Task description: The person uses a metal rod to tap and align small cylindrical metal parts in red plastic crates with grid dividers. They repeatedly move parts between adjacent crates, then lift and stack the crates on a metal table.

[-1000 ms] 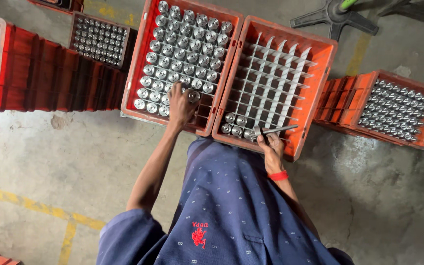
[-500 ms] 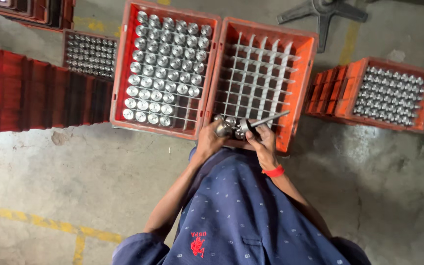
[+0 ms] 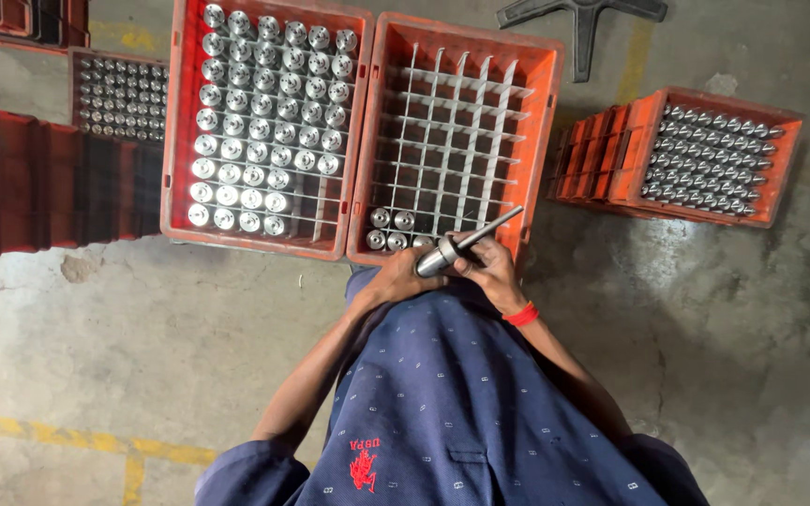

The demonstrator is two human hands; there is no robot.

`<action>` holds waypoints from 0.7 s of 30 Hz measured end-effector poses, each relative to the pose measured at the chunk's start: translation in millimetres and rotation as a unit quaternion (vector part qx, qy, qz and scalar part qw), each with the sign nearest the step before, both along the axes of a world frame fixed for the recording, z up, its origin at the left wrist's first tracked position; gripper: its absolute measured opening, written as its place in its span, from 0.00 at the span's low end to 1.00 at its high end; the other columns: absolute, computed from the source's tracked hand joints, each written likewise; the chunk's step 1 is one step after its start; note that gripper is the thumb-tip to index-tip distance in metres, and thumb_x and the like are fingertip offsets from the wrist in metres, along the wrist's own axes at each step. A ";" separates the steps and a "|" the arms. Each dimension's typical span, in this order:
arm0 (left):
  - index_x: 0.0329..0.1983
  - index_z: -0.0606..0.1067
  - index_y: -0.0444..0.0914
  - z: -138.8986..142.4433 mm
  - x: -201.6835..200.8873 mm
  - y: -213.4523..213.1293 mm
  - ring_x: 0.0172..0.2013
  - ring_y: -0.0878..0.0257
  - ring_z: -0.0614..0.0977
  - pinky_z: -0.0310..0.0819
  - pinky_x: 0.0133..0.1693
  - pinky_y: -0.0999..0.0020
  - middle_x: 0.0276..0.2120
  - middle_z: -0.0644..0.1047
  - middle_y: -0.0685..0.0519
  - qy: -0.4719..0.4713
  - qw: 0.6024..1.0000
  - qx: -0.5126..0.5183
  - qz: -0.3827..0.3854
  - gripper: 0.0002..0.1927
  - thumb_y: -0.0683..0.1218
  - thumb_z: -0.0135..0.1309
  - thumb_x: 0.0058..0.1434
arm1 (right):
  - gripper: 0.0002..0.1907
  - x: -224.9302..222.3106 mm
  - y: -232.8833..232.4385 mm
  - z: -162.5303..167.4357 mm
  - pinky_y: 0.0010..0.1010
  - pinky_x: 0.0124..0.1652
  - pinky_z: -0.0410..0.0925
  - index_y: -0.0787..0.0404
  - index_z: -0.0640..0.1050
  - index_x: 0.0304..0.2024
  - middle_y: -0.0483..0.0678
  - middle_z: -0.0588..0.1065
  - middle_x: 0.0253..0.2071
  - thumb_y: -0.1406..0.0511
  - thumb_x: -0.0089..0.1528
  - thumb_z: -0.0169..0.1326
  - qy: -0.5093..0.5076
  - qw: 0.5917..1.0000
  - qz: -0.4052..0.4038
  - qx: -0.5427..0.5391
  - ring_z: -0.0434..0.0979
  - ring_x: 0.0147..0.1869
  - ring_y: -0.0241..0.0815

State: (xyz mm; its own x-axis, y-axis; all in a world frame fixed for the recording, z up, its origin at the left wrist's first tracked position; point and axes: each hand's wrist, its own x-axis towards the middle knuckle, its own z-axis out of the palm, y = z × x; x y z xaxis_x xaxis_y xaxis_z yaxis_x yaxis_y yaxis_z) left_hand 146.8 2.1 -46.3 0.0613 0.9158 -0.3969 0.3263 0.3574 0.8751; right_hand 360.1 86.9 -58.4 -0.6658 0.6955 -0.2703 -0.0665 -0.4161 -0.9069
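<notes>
My left hand (image 3: 394, 278) is closed around a shiny cylindrical metal part (image 3: 434, 260), held just in front of the near edge of an orange crate with a white divider grid (image 3: 542, 141). My right hand (image 3: 491, 270) grips a thin metal rod (image 3: 491, 227) whose end meets the part. Both hands touch over my blue shirt. That crate holds only a few metal parts (image 3: 388, 228) in its near-left cells. To its left, an orange crate (image 3: 178, 122) is filled with rows of the same parts.
A smaller orange crate of metal pieces (image 3: 714, 155) sits on stacked crates at the right. Stacked red crates (image 3: 39, 178) and a tray of small parts (image 3: 119, 94) stand at the left. A black chair base (image 3: 581, 14) lies at the top. Concrete floor has a yellow line (image 3: 67, 436).
My left hand left the full crate with a metal part and moved right to meet my right hand and the rod at the gridded crate's near edge.
</notes>
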 end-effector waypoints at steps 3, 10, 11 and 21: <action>0.62 0.69 0.37 -13.2 -4.5 3.2 0.45 0.43 0.84 0.77 0.47 0.51 0.43 0.81 0.37 0.075 0.997 0.009 -0.008 0.34 0.57 0.67 0.59 | 0.18 10.5 13.4 -17.3 0.25 0.46 0.68 0.68 0.78 0.57 0.48 0.78 0.50 0.71 0.64 0.62 -0.091 0.989 -0.113 -0.004 0.75 0.48 0.34; 0.69 0.63 0.38 -37.8 -7.9 1.1 0.48 0.36 0.80 0.78 0.45 0.53 0.59 0.72 0.32 0.292 0.932 0.214 -0.019 0.38 0.36 0.52 0.51 | 0.13 35.4 37.3 -41.8 0.24 0.49 0.66 0.66 0.76 0.49 0.41 0.74 0.42 0.78 0.62 0.55 -0.007 0.975 -0.222 0.005 0.71 0.45 0.30; 0.67 0.65 0.38 -37.2 -7.2 -1.1 0.48 0.36 0.79 0.77 0.46 0.54 0.60 0.71 0.32 0.286 0.929 0.235 -0.016 0.38 0.36 0.52 0.49 | 0.12 35.8 34.8 -42.2 0.24 0.48 0.66 0.65 0.76 0.48 0.40 0.74 0.41 0.77 0.62 0.55 -0.015 0.974 -0.228 -0.007 0.71 0.44 0.30; 0.60 0.78 0.42 -17.6 -131.4 0.9 0.56 0.43 0.75 0.74 0.52 0.52 0.55 0.75 0.46 0.371 0.884 0.116 0.260 0.23 0.37 0.58 0.60 | 0.17 5.8 -11.6 -20.1 0.25 0.52 0.65 0.66 0.75 0.56 0.44 0.76 0.50 0.71 0.65 0.58 -0.022 0.978 -0.202 -0.056 0.72 0.52 0.32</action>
